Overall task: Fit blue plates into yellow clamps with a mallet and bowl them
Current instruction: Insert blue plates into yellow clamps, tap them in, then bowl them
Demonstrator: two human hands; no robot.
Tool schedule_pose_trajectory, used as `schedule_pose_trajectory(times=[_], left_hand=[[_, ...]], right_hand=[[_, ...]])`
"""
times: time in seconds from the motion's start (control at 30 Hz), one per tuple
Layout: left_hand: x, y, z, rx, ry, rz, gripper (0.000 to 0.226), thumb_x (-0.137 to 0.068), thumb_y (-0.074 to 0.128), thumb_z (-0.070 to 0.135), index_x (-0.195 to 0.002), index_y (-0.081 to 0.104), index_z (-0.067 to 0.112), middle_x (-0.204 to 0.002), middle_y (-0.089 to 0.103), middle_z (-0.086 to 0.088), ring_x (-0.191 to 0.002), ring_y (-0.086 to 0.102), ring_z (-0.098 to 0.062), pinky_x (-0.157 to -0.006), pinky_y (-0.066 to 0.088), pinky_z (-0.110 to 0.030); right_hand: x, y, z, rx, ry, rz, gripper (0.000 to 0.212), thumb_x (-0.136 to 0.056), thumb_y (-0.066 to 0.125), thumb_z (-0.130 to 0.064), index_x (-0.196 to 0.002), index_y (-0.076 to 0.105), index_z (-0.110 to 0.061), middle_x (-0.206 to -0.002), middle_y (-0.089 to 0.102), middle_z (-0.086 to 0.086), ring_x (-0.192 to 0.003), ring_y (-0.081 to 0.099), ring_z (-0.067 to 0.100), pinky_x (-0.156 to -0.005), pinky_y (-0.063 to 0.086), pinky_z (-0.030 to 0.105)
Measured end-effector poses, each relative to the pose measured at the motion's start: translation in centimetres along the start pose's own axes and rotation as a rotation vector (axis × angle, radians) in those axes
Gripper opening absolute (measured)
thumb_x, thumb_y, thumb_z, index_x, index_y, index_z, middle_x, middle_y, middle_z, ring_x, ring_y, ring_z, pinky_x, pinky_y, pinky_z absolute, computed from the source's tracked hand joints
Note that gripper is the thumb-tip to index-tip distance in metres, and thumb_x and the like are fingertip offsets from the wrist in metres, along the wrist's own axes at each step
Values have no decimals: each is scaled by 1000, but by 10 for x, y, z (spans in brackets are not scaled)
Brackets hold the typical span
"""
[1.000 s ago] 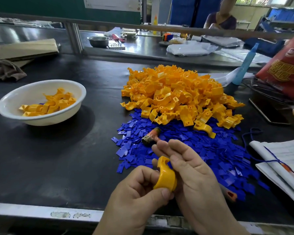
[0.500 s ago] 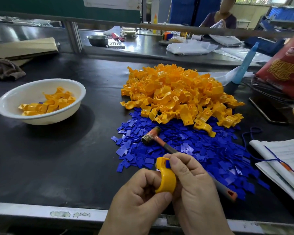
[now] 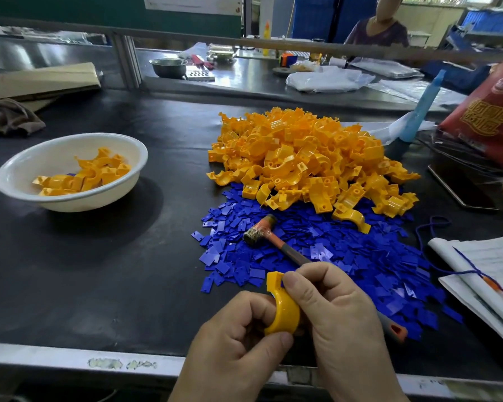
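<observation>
Near the table's front edge my left hand (image 3: 238,343) grips the lower end of a curved yellow clamp (image 3: 282,309). My right hand (image 3: 340,320) pinches the clamp's upper end with the thumb on top; any blue plate there is hidden. A small mallet (image 3: 262,232) with an orange handle lies on a spread of loose blue plates (image 3: 360,256), its handle running under my right hand. Behind them is a heap of yellow clamps (image 3: 305,158). A white bowl (image 3: 21,172) at the left holds several clamps.
An open notebook (image 3: 488,274) with a blue cord lies at the right, a red bag (image 3: 488,117) and a blue bottle (image 3: 421,105) behind it. Cardboard (image 3: 41,79) and a cloth (image 3: 9,114) sit at the far left. A person sits beyond the rail.
My right fingers, stretched out over the clamp a second ago, have curled in and the thumb now presses its upper end. The mallet's handle has come into view.
</observation>
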State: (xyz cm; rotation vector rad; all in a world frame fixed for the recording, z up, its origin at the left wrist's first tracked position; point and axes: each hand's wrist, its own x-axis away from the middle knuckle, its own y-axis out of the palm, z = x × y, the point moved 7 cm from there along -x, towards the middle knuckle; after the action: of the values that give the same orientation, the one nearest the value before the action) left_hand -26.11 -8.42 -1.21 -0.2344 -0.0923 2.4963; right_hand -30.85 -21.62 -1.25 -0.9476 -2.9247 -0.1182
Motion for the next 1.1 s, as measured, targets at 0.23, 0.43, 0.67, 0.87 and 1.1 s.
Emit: schedule_pose_trajectory(times=[0.23, 0.43, 0.67, 0.87, 1.1], left_hand=[[-1, -2, 2, 75, -27, -67, 22, -62, 79, 33, -80, 68, 24, -84, 70, -8, -80, 65, -34, -73, 55, -42], [0, -5, 5, 141, -36, -131, 19, -67, 81, 24, -81, 70, 20, -89, 71, -13, -82, 67, -32, -77, 57, -43], [-4, -13, 1, 97, -188, -78, 29, -64, 71, 50, -86, 69, 32, -75, 71, 5, -69, 65, -7, -62, 50, -15], [-9, -8, -13, 232, -285, -118, 25, -71, 69, 40, -93, 73, 28, -82, 72, -3, -76, 68, -17, -69, 54, -33], [-7, -10, -21, 317, -301, -72, 39, -61, 73, 47, -93, 74, 24, -88, 72, -14, -78, 68, -25, -68, 55, -38]], right_hand=[[4, -10, -21, 346, -209, 3, 36, -60, 60, -62, -88, 68, -42, -88, 68, -15, -80, 64, 5, -63, 53, 25], [-2, 2, -9, 25, 8, -305, 29, -69, 75, -45, -94, 72, -29, -84, 71, -2, -73, 66, 10, -65, 53, 23], [-3, 0, -14, 141, -51, -335, 36, -63, 73, -48, -93, 73, -28, -87, 71, 4, -77, 67, 17, -67, 55, 28], [4, 7, -14, 263, -89, -409, 26, -71, 71, -44, -93, 72, -31, -88, 70, 2, -81, 67, 21, -72, 59, 38], [9, 10, -12, 234, -34, -430, 28, -71, 67, -45, -97, 70, -36, -95, 70, -3, -88, 68, 19, -80, 58, 44]])
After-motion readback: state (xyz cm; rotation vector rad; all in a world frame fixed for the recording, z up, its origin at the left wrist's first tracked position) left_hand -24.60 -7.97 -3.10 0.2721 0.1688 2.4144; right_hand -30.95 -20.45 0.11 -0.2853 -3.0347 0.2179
